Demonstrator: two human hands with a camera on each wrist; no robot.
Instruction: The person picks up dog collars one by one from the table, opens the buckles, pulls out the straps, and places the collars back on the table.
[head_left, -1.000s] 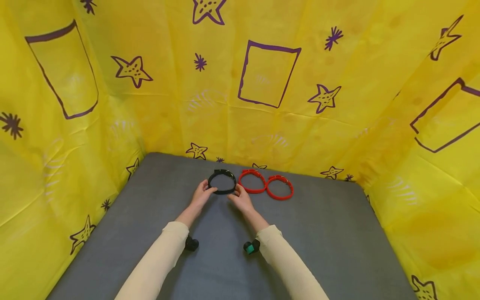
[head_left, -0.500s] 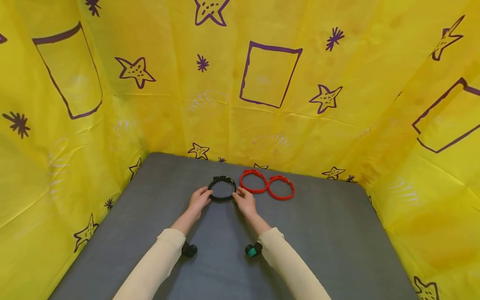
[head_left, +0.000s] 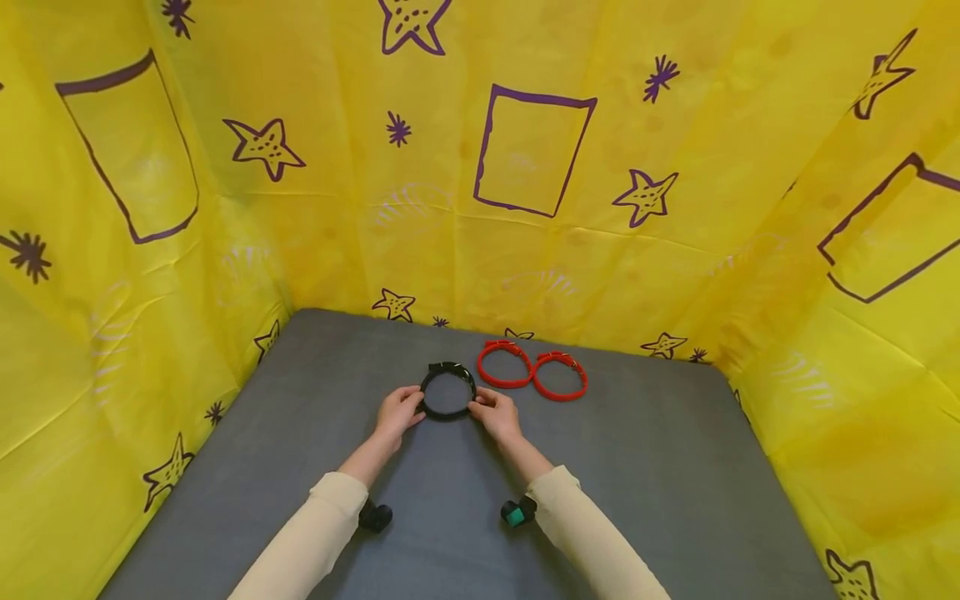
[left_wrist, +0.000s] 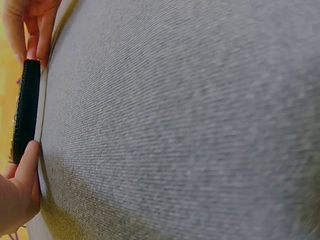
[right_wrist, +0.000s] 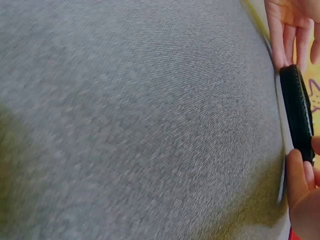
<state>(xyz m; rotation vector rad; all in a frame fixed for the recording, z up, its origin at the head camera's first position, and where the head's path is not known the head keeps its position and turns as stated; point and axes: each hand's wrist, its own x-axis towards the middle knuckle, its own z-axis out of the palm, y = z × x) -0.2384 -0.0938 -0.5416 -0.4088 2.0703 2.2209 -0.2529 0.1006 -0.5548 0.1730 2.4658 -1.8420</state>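
Note:
A black collar [head_left: 447, 415], buckled into a loop, is held between my two hands over the grey surface [head_left: 645, 467] in the head view. My left hand [head_left: 399, 412] pinches its left side with thumb and fingers. On the opposite side, my right hand [head_left: 498, 413] pinches it the same way. Both wrist views show the collar edge-on, as a stitched black band [left_wrist: 27, 111] with fingers at each end. Its buckle is at the far side of the loop. Two red collars [head_left: 504, 384], also buckled into loops, lie side by side just beyond my right hand.
Yellow fabric walls [head_left: 420, 250] with purple drawings enclose the grey surface at the back and on both sides. A small black device is strapped at each wrist, the right one [head_left: 517, 512] with a green patch.
Both hands have drawn the black collar toward me, away from the back wall and the red collars. My right hand's fingers have closed onto its side. The red collars stay put.

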